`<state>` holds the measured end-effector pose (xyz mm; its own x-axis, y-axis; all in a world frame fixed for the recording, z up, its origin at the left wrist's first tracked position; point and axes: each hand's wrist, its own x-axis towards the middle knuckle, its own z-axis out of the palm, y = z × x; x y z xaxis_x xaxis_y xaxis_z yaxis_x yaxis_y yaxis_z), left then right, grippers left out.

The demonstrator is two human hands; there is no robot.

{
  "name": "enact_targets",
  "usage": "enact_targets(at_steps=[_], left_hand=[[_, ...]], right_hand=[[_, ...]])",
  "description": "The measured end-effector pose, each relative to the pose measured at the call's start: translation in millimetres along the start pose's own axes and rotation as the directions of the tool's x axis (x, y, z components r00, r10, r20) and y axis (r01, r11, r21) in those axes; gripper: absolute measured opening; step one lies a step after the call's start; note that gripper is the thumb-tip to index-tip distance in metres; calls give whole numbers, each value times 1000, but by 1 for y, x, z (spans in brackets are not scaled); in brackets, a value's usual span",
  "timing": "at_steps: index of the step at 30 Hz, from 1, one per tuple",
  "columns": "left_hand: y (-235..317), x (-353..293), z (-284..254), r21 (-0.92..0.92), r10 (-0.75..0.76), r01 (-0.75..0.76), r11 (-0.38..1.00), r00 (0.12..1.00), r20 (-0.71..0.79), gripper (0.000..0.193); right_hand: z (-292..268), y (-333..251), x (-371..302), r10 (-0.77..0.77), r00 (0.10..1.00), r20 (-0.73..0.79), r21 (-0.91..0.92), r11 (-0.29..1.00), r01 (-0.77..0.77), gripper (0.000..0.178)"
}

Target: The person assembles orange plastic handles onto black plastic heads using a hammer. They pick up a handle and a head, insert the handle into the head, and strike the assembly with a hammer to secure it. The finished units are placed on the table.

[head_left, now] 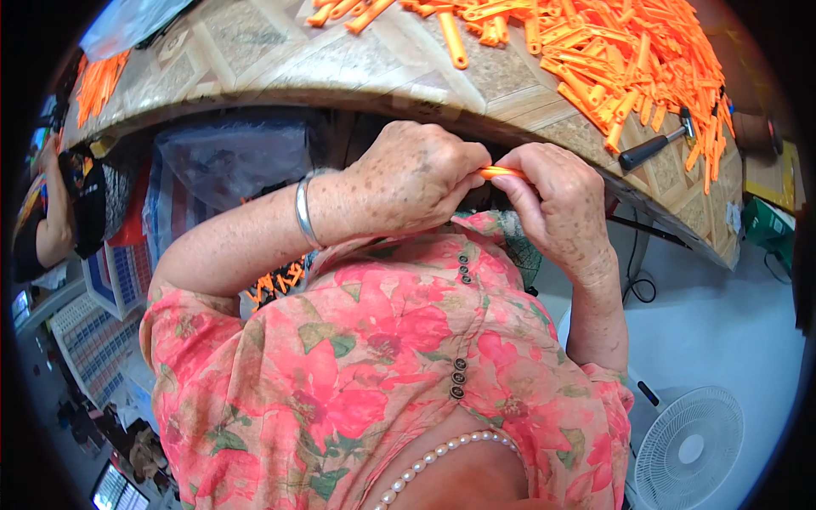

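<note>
My left hand (pixel 421 174) and my right hand (pixel 557 200) meet in front of my chest, just off the near edge of the table. Between them is a slim orange plastic piece (pixel 503 172), pinched from both sides by fingers and thumbs. Only its short middle stretch shows; the ends are covered by my fingers. It looks like the long orange plastic pieces, resembling cutter-knife handles, in the large heap (pixel 629 51) on the table beyond my right hand.
The patterned table (pixel 357 59) curves across the top. A black-handled hammer (pixel 650 151) lies at its right edge. More orange pieces (pixel 100 85) lie far left, near another person's arm (pixel 55 204). A white fan (pixel 690 446) stands lower right; a looped cable (pixel 639 289) hangs below the table.
</note>
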<state>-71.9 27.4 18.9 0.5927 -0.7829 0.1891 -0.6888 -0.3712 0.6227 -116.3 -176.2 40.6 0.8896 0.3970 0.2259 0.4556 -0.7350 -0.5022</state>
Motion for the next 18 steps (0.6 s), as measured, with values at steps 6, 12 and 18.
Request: enact_targets(at_steps=[6,12,18], left_hand=[[-3,4,2,-172,-107,94,981,992,-69,13],[-12,7,1,-834,-532,450,321,814,234,21],[1,9,-1,-851,-622,483,203,735,269,25]], right_hand=[[-9,9,8,-100,991,-94,-119,989,88,16],[-58,74,-12,375,759,-532,-333,732,-595,30],[-80,101,-32,689,633,-352,-276,570,-774,33]])
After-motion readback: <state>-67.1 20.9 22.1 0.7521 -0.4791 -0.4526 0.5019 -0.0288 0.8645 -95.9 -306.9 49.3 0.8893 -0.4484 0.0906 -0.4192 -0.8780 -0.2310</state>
